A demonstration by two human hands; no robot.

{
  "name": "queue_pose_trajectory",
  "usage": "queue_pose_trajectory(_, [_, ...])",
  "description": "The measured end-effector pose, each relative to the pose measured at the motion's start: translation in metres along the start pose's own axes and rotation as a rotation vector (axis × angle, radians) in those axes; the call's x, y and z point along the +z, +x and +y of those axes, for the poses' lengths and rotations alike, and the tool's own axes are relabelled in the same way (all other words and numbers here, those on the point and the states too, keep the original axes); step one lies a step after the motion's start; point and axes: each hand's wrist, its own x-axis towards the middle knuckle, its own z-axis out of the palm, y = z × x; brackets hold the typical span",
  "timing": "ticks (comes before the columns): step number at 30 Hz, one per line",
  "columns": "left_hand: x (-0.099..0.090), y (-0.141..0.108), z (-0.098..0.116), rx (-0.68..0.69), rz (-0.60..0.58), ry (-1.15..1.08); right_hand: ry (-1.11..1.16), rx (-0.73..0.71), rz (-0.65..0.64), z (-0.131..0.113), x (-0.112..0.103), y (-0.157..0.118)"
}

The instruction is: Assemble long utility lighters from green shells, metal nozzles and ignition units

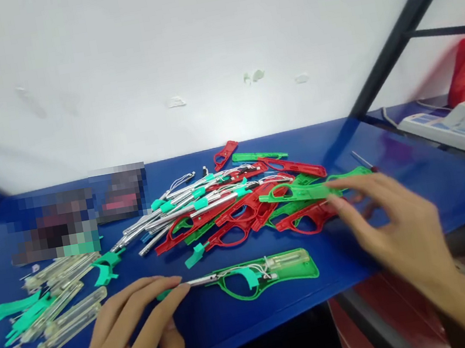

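An open green lighter casing half point(306, 271) lies at the table's front, with a clear fuel tank point(289, 258), a teal trigger point(250, 277), white wires and a thin metal tube point(203, 280) fitted in it. My left hand point(138, 332) pinches the tube end of this lighter between thumb and fingers. On the right, my right hand point(387, 219) grips another green casing half point(307, 191) by its handle end, raised at the edge of the pile. Beneath and beside it lie red casing halves point(231, 219), with silver tubes point(167, 208) to their left.
Clear fuel tanks point(70, 320) with teal levers point(18, 308) are heaped at the left of the blue table point(335, 148). Blurred dark items point(120, 195) lie behind them. A screwdriver point(363, 160) is at the right, near a black frame post point(397, 39) and a power strip point(456, 124).
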Motion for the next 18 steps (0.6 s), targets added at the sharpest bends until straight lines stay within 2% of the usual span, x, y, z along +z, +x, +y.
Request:
queue_pose_trajectory(2, [-0.002,0.003,0.003,0.014,0.021,0.014,-0.183,-0.071,-0.025,0.018,0.002,0.011])
queue_pose_trajectory(6, [-0.003,0.003,0.007,-0.005,0.023,0.028,-0.126,-0.134,-0.188,0.040,0.010,0.026])
queue_pose_trajectory(10, [0.001,-0.002,0.009,-0.044,0.077,0.050,-0.047,-0.147,-0.275,0.042,0.016,0.034])
queue_pose_trajectory(14, [-0.001,-0.006,0.011,-0.084,0.093,0.044,0.007,-0.117,-0.231,0.038,0.014,0.038])
queue_pose_trajectory(18, [-0.004,-0.006,0.010,-0.070,0.082,0.028,0.022,-0.061,-0.107,0.026,0.007,0.035])
